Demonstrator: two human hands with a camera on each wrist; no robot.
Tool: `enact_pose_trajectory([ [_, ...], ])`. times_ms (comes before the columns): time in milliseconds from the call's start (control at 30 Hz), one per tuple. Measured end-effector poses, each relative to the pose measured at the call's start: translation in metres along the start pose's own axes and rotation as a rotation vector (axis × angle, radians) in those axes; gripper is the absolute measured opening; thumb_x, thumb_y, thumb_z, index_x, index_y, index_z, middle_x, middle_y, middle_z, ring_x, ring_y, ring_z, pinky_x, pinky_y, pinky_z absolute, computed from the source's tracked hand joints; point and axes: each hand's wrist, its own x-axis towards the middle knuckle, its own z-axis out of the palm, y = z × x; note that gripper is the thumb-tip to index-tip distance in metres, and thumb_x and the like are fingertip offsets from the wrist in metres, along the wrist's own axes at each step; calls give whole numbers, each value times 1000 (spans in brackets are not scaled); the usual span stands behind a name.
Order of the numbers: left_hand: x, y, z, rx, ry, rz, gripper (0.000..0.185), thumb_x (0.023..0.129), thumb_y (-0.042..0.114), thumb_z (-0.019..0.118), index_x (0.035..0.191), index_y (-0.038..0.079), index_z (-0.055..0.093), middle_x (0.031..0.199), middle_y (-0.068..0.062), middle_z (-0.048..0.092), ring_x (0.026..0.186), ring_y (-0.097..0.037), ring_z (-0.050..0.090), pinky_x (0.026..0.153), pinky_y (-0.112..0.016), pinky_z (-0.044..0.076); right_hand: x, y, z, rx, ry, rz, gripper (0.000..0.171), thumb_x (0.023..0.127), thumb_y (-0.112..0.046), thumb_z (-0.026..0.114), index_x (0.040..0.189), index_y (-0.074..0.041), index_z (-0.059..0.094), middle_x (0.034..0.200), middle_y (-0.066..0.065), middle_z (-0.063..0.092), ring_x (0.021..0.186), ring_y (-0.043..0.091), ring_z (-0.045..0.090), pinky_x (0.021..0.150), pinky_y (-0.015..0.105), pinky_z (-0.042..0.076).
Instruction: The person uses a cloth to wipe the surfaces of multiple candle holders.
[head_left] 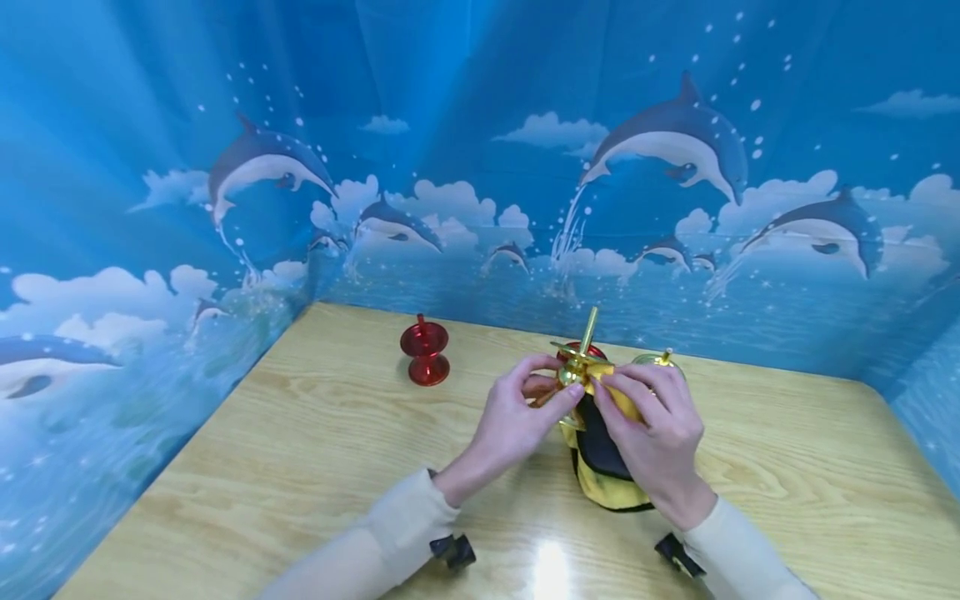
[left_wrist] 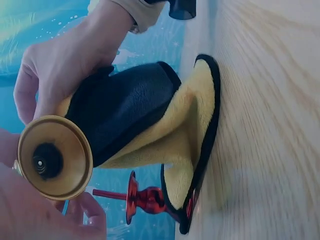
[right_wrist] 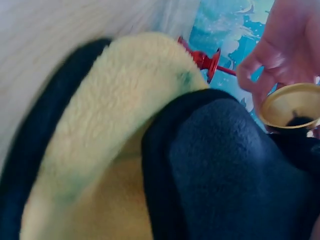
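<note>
My left hand (head_left: 517,408) grips a shiny gold candlestick (head_left: 572,372) around its middle, its thin post pointing up. My right hand (head_left: 660,425) pinches a yellow cloth with black edging and a black side (head_left: 607,450) against the candlestick's right side. The rest of the cloth hangs down from the fingers toward the table. In the left wrist view the round base (left_wrist: 70,167) faces the camera, showing its hollow underside with a dark centre. That base also shows in the right wrist view, beside the black side of the cloth (right_wrist: 215,160).
A red candlestick (head_left: 426,358) stands on the wooden table (head_left: 337,467) at the back left. Another red one (left_wrist: 150,200) stands behind the hands, partly hidden. A gold one (head_left: 663,360) is at the back right, behind my right hand. A blue dolphin-print curtain (head_left: 465,167) borders the table.
</note>
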Motion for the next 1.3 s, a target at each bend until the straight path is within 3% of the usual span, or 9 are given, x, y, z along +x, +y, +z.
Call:
enact_pose_trajectory([
  [133, 0, -1, 0, -34, -32, 20, 37, 96, 31, 72, 129, 18, 63, 113, -8, 77, 101, -16, 74, 79, -31, 60, 0, 3, 0, -27, -2, 3, 32, 95, -26, 73, 81, 2, 77, 82, 18, 70, 76, 34, 61, 74, 32, 48],
  [300, 0, -2, -2, -41, -66, 38, 37, 97, 29, 71, 131, 18, 64, 118, -9, 76, 107, -18, 73, 82, -31, 60, -2, 6, -3, 4, -43, 105, 17, 84, -14, 81, 84, 2, 78, 82, 17, 72, 77, 29, 64, 79, 15, 48],
  [400, -1, 0, -3, -36, -102, 39, 37, 96, 28, 72, 132, 22, 64, 117, -8, 76, 105, -15, 73, 82, -30, 60, -4, 7, -3, 29, -55, 193, 12, 76, -2, 84, 85, 2, 78, 83, 17, 73, 79, 17, 66, 83, 7, 46],
  [533, -2, 2, -3, -15, -118, 45, 35, 96, 28, 73, 130, 23, 64, 114, -7, 77, 101, -13, 73, 81, -29, 59, -6, 6, -1, 77, -32, 290, 16, 71, 5, 86, 85, 2, 79, 82, 17, 74, 86, -1, 64, 82, 7, 48],
  [633, -2, 3, -4, 3, -100, 46, 34, 96, 29, 72, 129, 23, 64, 114, -6, 77, 102, -14, 73, 81, -30, 58, -6, 4, -1, 125, 4, 306, 17, 70, 7, 85, 84, 2, 79, 82, 18, 74, 90, -5, 64, 82, 9, 49],
  [900, 2, 0, -7, 42, -44, 38, 35, 95, 32, 73, 128, 23, 64, 113, -5, 77, 104, -16, 73, 82, -31, 59, -2, 0, -6, 177, 44, 245, 17, 68, 10, 84, 83, 5, 78, 79, 22, 72, 85, 2, 66, 74, 9, 48],
  [1100, 3, 1, -8, 22, -6, 39, 38, 94, 29, 75, 130, 22, 63, 115, -7, 74, 105, -15, 70, 80, -29, 57, -1, 1, -17, 185, -27, 299, 22, 66, 15, 84, 84, 2, 78, 79, 21, 72, 85, -2, 65, 72, 8, 48],
  [1300, 3, -1, -15, 72, 96, 50, 37, 92, 32, 76, 128, 28, 65, 121, -6, 68, 105, -19, 66, 72, -32, 57, 0, 1, -27, 202, -88, 337, 25, 67, 17, 83, 85, 0, 78, 82, 18, 72, 84, -1, 66, 70, 9, 48],
])
